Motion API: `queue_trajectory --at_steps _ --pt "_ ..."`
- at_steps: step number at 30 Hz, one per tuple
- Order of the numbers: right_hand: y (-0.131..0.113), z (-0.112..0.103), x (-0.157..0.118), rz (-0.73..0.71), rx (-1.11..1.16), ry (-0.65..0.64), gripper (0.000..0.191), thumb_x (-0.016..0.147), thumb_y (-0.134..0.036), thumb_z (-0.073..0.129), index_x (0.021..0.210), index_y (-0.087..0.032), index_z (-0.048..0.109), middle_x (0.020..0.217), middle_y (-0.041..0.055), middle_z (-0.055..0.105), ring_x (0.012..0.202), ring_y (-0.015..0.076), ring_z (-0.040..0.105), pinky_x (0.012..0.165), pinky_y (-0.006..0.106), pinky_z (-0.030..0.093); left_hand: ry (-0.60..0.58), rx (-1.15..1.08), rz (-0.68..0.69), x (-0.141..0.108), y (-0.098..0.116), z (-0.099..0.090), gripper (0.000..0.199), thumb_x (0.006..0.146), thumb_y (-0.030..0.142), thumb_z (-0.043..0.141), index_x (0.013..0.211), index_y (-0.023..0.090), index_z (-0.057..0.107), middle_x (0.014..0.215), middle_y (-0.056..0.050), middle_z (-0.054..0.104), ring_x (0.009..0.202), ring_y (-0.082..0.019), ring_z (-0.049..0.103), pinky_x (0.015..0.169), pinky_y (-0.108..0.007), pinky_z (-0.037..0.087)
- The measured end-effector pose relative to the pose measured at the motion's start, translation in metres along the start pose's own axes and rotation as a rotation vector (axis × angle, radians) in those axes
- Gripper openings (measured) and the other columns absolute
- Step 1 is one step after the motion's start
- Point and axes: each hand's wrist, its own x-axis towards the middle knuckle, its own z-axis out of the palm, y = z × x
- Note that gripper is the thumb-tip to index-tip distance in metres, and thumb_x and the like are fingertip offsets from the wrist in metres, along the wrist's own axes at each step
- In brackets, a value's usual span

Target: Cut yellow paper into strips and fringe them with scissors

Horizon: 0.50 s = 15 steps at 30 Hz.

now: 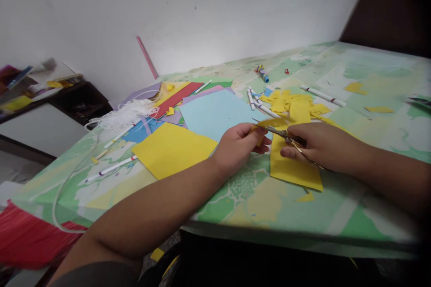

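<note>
My left hand point(240, 145) pinches a small piece of yellow paper point(274, 122) between thumb and fingers. My right hand point(313, 145) is closed round the handles of metal scissors point(281, 132), whose blades point left and lie at the yellow piece by my left fingertips. Below the scissors a yellow paper strip point(296, 172) lies on the table, partly hidden by my right hand. Behind it is a pile of cut yellow scraps point(286, 101). A larger yellow sheet point(175, 150) lies left of my left hand, overlapping a light blue sheet point(215, 112).
White string point(126, 114) is heaped at the left on the patterned tablecloth point(242, 208), near a red strip point(178, 98). Capped markers point(323, 96) and a blue-tipped crayon-like item point(262, 73) lie farther back. A cluttered shelf point(43, 105) stands at the far left.
</note>
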Motion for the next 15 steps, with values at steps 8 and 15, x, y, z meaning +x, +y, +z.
queue_trajectory --at_steps 8,15 --pt "-0.0035 -0.0015 -0.0013 -0.020 0.015 -0.005 0.042 0.069 -0.061 0.036 0.060 -0.020 0.040 0.055 0.0005 0.049 0.048 0.0119 0.039 0.045 0.023 0.022 0.005 -0.019 -0.015 0.0000 0.0000 -0.0007 0.017 0.073 0.030 0.050 0.069 0.014 0.052 0.061 0.000 0.057 0.052 -0.007 0.053 0.059 -0.026 0.045" --pt "-0.0040 -0.0009 -0.0018 -0.007 0.028 -0.025 0.039 0.069 -0.058 0.039 0.062 -0.020 0.042 0.057 0.0002 0.050 0.050 0.0120 0.040 0.046 0.023 0.021 0.025 -0.052 -0.022 0.0008 -0.0006 -0.0006 0.014 0.073 0.026 0.048 0.070 0.013 0.052 0.060 0.000 0.056 0.052 -0.008 0.054 0.060 -0.027 0.045"
